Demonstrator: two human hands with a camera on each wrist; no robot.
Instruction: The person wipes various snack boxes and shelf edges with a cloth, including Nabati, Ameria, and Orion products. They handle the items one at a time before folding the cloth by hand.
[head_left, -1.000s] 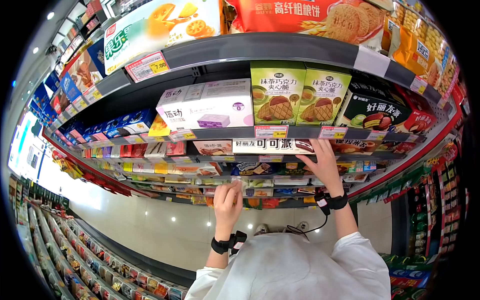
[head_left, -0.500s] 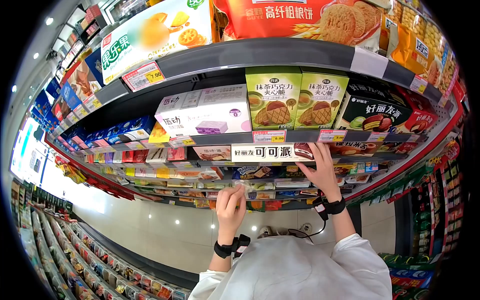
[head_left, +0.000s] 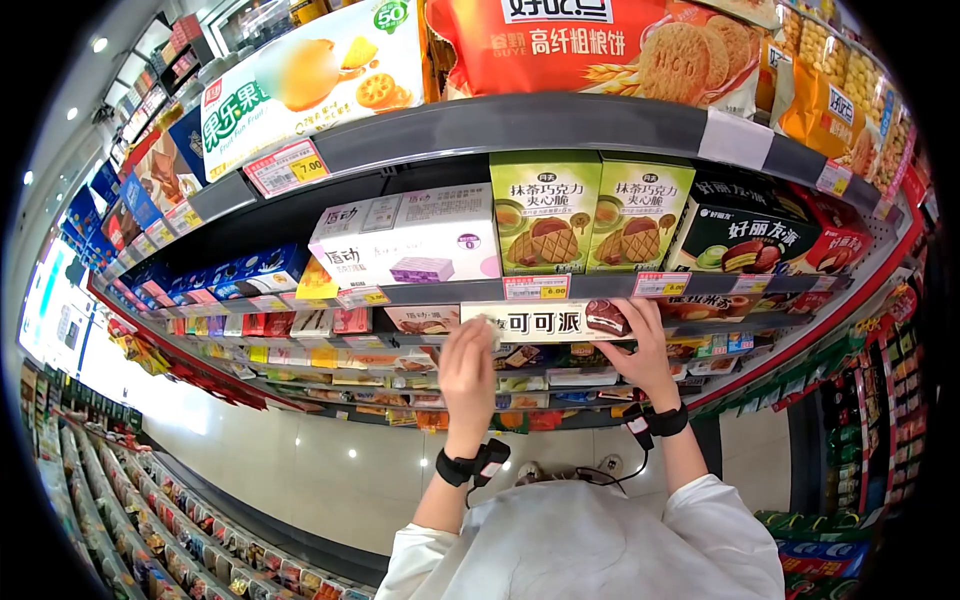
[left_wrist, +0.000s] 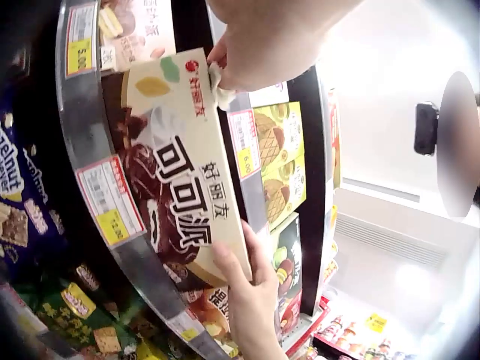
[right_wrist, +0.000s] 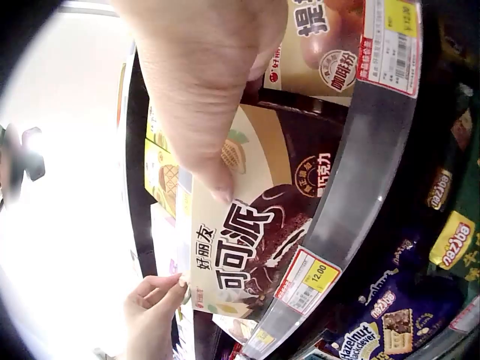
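Observation:
A cream and brown box of cocoa pies [head_left: 545, 323] [left_wrist: 169, 165] [right_wrist: 251, 225] sits on the second shelf, behind its price rail. The right hand [head_left: 645, 352] [left_wrist: 251, 300] [right_wrist: 206, 82] grips the box's right end, thumb on the front face and fingers over the top. In the left hand [head_left: 466, 385] [left_wrist: 274, 37] [right_wrist: 154, 315], fingertips pinch a small crumpled whitish wipe [head_left: 494, 330] [left_wrist: 220, 88] [right_wrist: 182, 280] against the box's top left corner.
Above stand a white and purple box [head_left: 405, 235], two green boxes [head_left: 545, 215] and a black box [head_left: 740, 228]. Dark shelf rails [head_left: 440, 288] with price tags run across. Lower shelves hold more snacks; a tiled floor [head_left: 330, 470] lies below.
The left hand has moved up from below the shelf to the box's left end, with the wipe. The right hand stays at the right end. The head view has tilted up slightly.

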